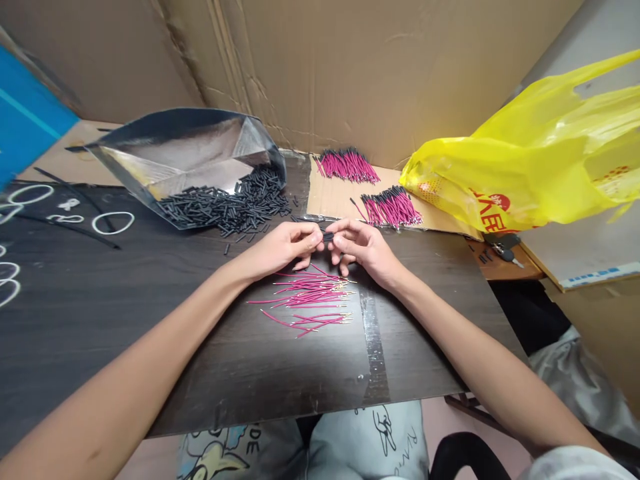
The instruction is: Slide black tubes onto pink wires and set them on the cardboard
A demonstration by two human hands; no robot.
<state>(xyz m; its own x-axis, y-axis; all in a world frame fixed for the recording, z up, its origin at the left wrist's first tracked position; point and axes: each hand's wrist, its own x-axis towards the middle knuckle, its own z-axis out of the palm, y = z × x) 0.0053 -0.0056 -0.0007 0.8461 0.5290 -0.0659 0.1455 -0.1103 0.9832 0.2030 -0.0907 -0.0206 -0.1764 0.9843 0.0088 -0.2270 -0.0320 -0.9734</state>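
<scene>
My left hand (299,243) and my right hand (358,245) meet over the middle of the dark table. Between their fingertips is a small bunch of short black tubes (327,236), pinched from both sides. Just below my hands lies a loose spread of pink wires (315,291) with bare metal tips, most of them pointing right. Behind my left hand, an open silver bag (200,150) lies on its side with a heap of black tubes (225,200) spilling from its mouth.
On a cardboard sheet (325,193) at the back rest two bundles of pink wires with black ends (347,165). A yellow plastic bag (500,173) stands at the right, with keys (506,253) near it. White loops (113,223) lie at the left.
</scene>
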